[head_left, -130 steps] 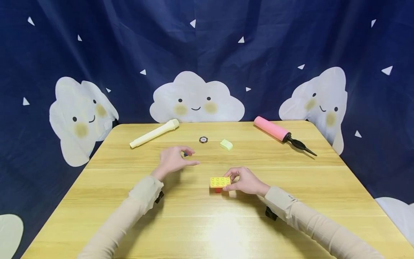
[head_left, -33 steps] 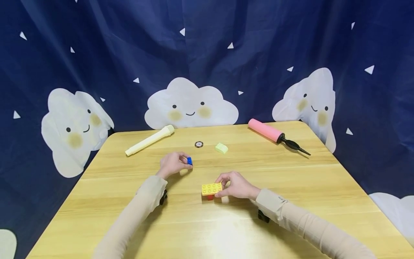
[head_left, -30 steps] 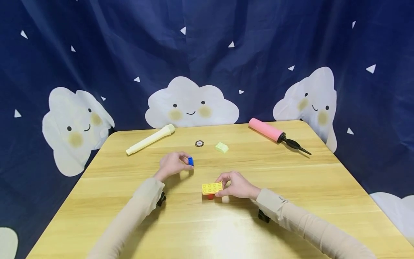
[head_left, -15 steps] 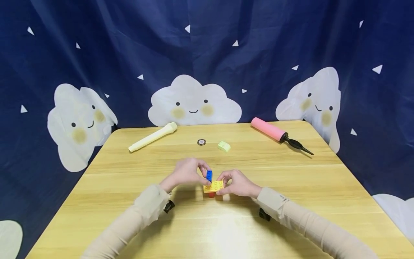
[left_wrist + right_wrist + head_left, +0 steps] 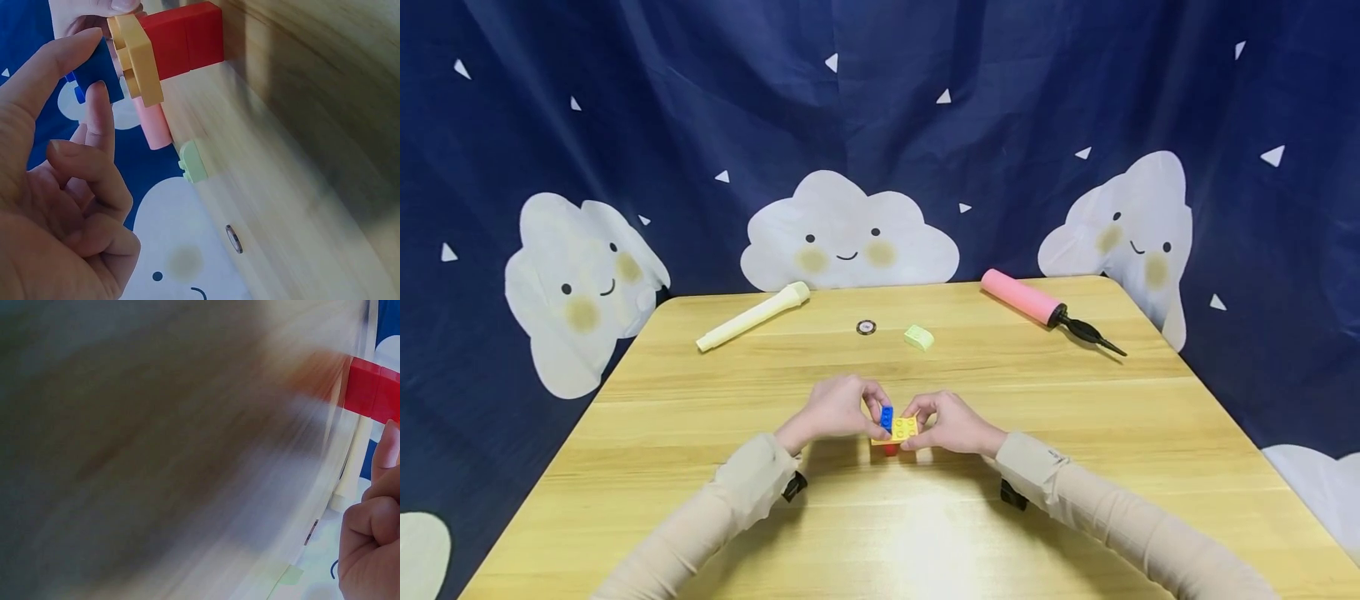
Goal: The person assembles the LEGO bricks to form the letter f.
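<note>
Dark blue cloth with white smiling clouds is hung behind a wooden table (image 5: 1075, 467). From the head view, a blue brick (image 5: 887, 417) is pinched by the left hand (image 5: 835, 408) against the top of a yellow plate (image 5: 902, 429), which is held by the right hand (image 5: 951, 423) over a red block (image 5: 890, 450). Far on the table are laid a cream tube (image 5: 752, 315), a small disc (image 5: 866, 327), a pale green brick (image 5: 918, 337) and a pink pump (image 5: 1030, 302).

At the left wrist, the blue brick (image 5: 97, 72) is seen gripped between thumb and fingertip, touching the yellow plate (image 5: 137, 59) on the red block (image 5: 184, 37).

At the right wrist, much is blurred; curled fingers (image 5: 372, 544) and the red block (image 5: 372, 390) are shown.
</note>
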The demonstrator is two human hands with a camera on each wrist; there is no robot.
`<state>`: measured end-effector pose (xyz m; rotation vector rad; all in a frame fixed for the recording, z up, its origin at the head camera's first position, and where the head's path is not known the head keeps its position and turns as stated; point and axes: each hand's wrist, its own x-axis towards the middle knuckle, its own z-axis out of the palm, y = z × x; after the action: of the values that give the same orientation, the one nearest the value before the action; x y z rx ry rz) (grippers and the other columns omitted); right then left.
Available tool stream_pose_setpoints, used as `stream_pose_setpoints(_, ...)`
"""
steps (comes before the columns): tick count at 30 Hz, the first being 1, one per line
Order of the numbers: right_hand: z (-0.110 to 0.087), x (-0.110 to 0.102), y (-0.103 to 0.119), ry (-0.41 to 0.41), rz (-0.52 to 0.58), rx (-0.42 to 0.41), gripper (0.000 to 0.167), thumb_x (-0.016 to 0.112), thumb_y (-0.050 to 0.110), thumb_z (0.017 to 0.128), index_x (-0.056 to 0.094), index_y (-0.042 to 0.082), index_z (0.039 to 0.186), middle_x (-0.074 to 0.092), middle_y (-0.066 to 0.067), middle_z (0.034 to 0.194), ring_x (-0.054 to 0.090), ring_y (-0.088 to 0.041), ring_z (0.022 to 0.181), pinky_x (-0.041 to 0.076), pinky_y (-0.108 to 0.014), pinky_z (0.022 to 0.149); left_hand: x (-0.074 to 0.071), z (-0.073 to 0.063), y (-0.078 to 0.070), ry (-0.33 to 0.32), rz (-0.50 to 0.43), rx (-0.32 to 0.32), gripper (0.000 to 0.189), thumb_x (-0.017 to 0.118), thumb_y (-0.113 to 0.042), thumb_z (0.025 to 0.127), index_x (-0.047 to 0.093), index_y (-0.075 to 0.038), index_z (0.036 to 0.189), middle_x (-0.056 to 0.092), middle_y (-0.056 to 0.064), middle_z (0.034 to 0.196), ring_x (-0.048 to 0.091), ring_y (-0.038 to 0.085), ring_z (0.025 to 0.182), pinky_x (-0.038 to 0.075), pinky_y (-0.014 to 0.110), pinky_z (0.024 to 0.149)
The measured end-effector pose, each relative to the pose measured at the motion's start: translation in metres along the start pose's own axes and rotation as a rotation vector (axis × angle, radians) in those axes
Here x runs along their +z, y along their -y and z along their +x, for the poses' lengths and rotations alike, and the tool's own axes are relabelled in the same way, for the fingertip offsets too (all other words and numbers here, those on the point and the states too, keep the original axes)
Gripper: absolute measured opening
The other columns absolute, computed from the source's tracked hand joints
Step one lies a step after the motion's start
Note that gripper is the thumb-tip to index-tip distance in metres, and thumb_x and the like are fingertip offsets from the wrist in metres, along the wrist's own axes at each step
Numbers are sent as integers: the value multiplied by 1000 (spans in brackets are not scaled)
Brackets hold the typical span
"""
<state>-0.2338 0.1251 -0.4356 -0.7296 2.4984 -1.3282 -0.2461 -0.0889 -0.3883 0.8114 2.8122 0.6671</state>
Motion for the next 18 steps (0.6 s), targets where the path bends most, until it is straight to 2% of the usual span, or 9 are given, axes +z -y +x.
stream_pose_setpoints(8, 0, -1, 3, 0, 2, 7, 26, 84, 19, 71, 69, 10, 91, 62, 2, 72, 55, -11, 66, 40, -20, 52, 2, 0, 1, 9, 0, -3, 33, 86, -40, 61, 69, -26, 86, 62, -22, 67, 44, 6, 55, 33, 24, 50)
stream_pose_setpoints(12, 0, 0, 3, -2, -2, 5, 26, 83, 18, 71, 69, 10, 91, 62, 2, 71, 54, -11, 69, 41, -21, 56, 3, -1, 1, 9, 2, -12, 34, 85, -41, 62, 69, -26, 87, 62, -23, 67, 44, 5, 55, 32, 23, 49)
stream_pose_setpoints(18, 0, 0, 4, -5, 1, 0, 25, 83, 17, 71, 69, 11, 89, 62, 2, 71, 55, -12, 71, 42, -22, 58, 8, -1, 3, -14, 18, -18, 34, 84, -42, 63, 70, -26, 89, 61, -24, 67, 45, 4, 57, 35, 24, 53)
